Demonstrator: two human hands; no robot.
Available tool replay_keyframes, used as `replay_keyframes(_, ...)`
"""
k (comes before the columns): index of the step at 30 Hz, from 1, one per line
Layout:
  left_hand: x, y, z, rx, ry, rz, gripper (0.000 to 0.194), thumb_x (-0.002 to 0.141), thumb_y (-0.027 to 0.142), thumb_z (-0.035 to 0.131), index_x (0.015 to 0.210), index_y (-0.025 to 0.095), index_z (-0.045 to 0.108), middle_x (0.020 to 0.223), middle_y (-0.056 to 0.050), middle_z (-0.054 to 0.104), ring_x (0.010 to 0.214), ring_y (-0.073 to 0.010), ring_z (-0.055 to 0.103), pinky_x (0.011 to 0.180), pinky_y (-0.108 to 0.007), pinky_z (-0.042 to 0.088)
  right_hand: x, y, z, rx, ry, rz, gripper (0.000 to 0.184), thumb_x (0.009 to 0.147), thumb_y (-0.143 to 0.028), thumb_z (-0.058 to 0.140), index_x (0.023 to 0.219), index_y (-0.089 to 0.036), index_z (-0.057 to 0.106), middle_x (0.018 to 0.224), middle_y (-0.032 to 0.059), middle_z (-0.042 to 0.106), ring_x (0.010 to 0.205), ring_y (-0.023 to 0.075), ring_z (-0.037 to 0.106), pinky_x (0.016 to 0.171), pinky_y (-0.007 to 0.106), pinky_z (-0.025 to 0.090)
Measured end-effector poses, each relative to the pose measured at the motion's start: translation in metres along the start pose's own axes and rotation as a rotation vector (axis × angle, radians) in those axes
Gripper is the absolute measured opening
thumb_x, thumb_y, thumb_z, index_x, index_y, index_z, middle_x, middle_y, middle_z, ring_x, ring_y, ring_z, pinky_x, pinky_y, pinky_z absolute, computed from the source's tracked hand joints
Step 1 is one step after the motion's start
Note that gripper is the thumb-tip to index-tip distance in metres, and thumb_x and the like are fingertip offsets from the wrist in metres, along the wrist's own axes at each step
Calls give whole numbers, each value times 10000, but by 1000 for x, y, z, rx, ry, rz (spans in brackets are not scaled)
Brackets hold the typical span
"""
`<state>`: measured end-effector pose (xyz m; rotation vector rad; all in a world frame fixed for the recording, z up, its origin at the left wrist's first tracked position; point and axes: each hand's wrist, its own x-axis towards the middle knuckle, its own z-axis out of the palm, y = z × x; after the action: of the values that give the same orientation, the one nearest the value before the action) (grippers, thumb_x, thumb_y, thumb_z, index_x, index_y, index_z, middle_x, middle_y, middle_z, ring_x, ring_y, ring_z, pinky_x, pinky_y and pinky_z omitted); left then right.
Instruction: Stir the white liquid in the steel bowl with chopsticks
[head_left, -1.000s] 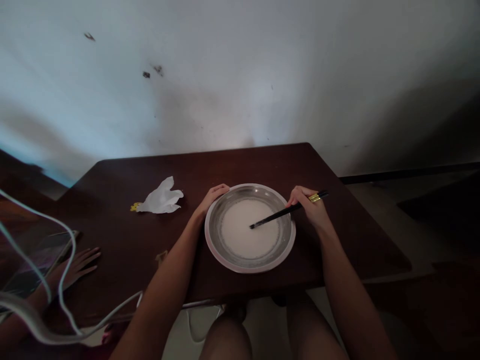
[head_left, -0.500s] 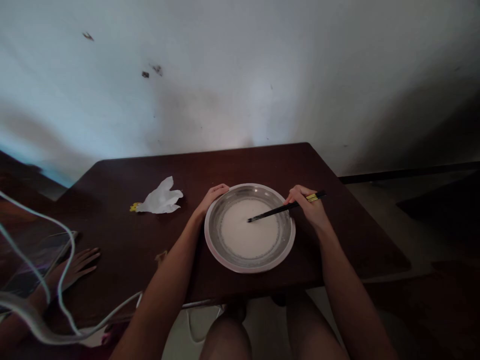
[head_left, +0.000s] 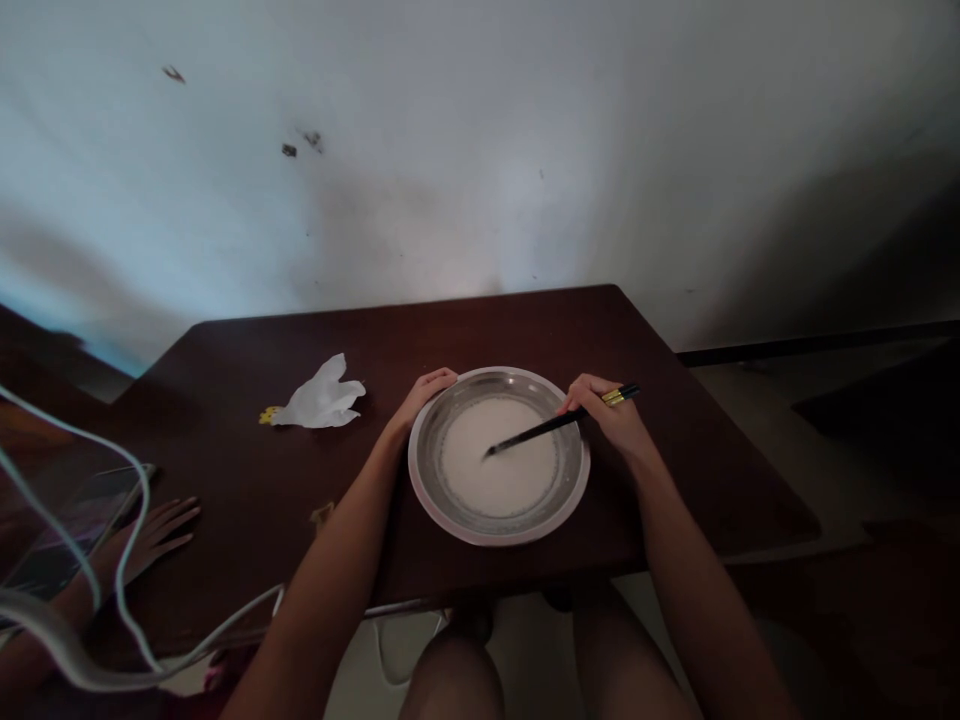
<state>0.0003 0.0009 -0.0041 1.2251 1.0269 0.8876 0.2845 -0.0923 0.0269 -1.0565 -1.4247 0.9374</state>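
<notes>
A wide metal bowl (head_left: 427, 492) stands on the dark wooden table near its front edge. Whitish liquid (head_left: 499, 485) fills its lower part. My left hand (head_left: 424, 398) grips the bowl's rim at the far left side, the thumb out of sight. Black chopsticks (head_left: 536, 431) with gold bands lie in my right hand (head_left: 606, 412), which is closed around them above the right rim. Their tips reach into the liquid near the middle of the bowl, slanting down to the left.
A crumpled white plastic bag (head_left: 321, 396) with a yellow end lies left of the bowl. Another person's hand (head_left: 161, 535) rests flat beside a tablet-like device (head_left: 71, 530) at the left. Pale cables (head_left: 135, 480) hang in front. Behind the table (head_left: 480, 325) rises a wall.
My right hand and the chopsticks have shifted slightly left, and the tips have moved left and a little towards me. My left hand and the bowl are nearly unchanged.
</notes>
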Motion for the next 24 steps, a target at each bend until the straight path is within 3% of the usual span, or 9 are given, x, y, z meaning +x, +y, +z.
replay_keyframes(3, 0, 0, 0, -1, 1, -4, 317, 617, 427, 709, 688, 144, 584, 582, 34, 532, 521, -82, 450, 509, -202, 342, 0, 0, -1, 23, 89, -28, 357, 854, -383, 579, 543, -208, 561, 560, -8, 623, 583, 130, 585, 632, 284, 444)
replay_keyframes(8, -1, 2, 2, 26, 6, 3, 314, 622, 431, 692, 685, 148, 573, 581, 34, 522, 522, -87, 445, 512, -211, 340, -1, -1, 0, -1, -25, -1, 324, 841, -375, 594, 565, -207, 589, 612, 7, 659, 627, 146, 607, 651, 297, 461)
replay_keyframes(12, -2, 4, 2, 35, 7, 6, 327, 618, 443, 693, 684, 146, 574, 582, 34, 518, 523, -85, 436, 516, -211, 331, 0, 0, -1, -10, 81, -30, 336, 850, -359, 578, 549, -211, 568, 573, -3, 641, 594, 138, 590, 632, 291, 455)
replay_keyframes(16, -2, 4, 2, 14, 8, -4, 329, 608, 438, 707, 686, 145, 580, 579, 35, 523, 527, -83, 438, 519, -207, 324, 0, 0, -1, 6, -24, -4, 308, 842, -323, 582, 556, -207, 580, 610, 2, 665, 617, 137, 601, 651, 290, 455)
replay_keyframes(21, -2, 3, 3, 1, 7, -18, 332, 603, 435, 717, 683, 144, 579, 578, 36, 523, 523, -81, 436, 522, -208, 325, 0, -1, -2, -19, 78, -32, 333, 856, -344, 570, 551, -209, 576, 575, -2, 638, 592, 137, 580, 630, 293, 443)
replay_keyframes(24, -2, 4, 3, 8, 9, -17, 329, 608, 437, 712, 690, 147, 582, 583, 36, 523, 525, -85, 436, 521, -213, 321, 0, -1, -1, 6, -18, -13, 323, 842, -349, 588, 552, -207, 581, 594, 3, 652, 603, 144, 592, 637, 298, 448)
